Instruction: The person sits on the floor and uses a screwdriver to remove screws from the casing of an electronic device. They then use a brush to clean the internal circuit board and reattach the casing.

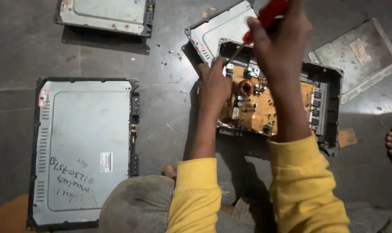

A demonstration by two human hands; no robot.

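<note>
While I sit on the grey floor [170, 108], a closed metal case [85, 146] lies to my left and the opened black chassis [330, 108] ahead, its orange circuit board [265, 103] exposed. My left hand [214, 84] presses flat on the board's near corner. My right hand [280, 41] grips the red-handled screwdriver [258, 26], tip angled down at the board's far corner.

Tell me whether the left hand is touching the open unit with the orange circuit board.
Touching. The head view shows the left hand pressed on the near-left edge of the open unit, fingers over the orange circuit board, with no gap visible.
</note>
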